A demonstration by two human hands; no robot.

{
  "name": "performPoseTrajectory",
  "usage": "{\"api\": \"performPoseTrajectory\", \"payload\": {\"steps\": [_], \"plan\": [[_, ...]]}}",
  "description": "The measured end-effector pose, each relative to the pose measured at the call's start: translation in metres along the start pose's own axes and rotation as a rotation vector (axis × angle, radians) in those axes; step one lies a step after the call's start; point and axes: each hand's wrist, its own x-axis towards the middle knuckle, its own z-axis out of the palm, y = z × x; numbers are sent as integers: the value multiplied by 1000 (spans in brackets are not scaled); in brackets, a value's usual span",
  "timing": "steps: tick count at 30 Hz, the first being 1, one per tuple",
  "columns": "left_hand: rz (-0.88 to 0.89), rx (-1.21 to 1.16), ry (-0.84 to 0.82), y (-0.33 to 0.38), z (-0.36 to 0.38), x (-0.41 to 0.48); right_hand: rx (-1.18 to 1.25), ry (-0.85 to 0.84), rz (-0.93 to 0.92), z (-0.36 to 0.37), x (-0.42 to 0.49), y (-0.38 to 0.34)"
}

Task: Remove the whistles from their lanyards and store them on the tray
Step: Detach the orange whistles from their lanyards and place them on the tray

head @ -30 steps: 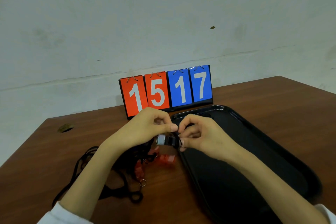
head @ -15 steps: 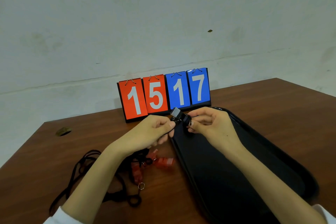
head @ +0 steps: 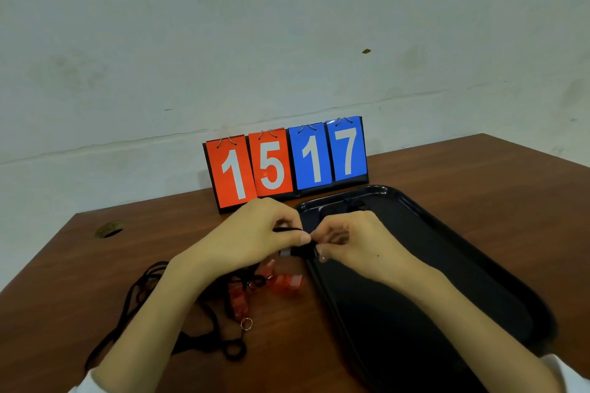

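Head view: your left hand pinches the lanyard cord, your right hand pinches the black whistle over the tray rim, likely to unhook it; red whistles lie left of it.

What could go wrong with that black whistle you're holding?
The right hand pinches the black whistle and the left hand its lanyard, over the edge of the tray. If it pops loose, it might fall onto the table instead. Tugging could also drag the tangled red whistles.
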Motion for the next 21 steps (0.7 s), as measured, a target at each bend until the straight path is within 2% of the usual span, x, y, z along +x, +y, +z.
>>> {"api": "performPoseTrajectory", "payload": {"steps": [5, 9, 13, 17, 19, 21], "plan": [[-37, -160, 44, -12, -1, 3, 244, -82, -26, -4, -2, -3], [-83, -395, -48, -8, 3, 2, 442, -80, -36, -9, -3, -5], [-110, -539, -123, -7, 8, 2, 637, 35, 0, -14, -2, -5], [-118, -453, -148, -8, 11, 4, 683, 176, 38, -16, 0, 1], [-149, -398, -174, -8, 12, 3, 658, 277, 120, -15, 2, 7], [-172, -347, -205, -7, 14, 3, 520, 387, 190, -12, 6, 14]]}}
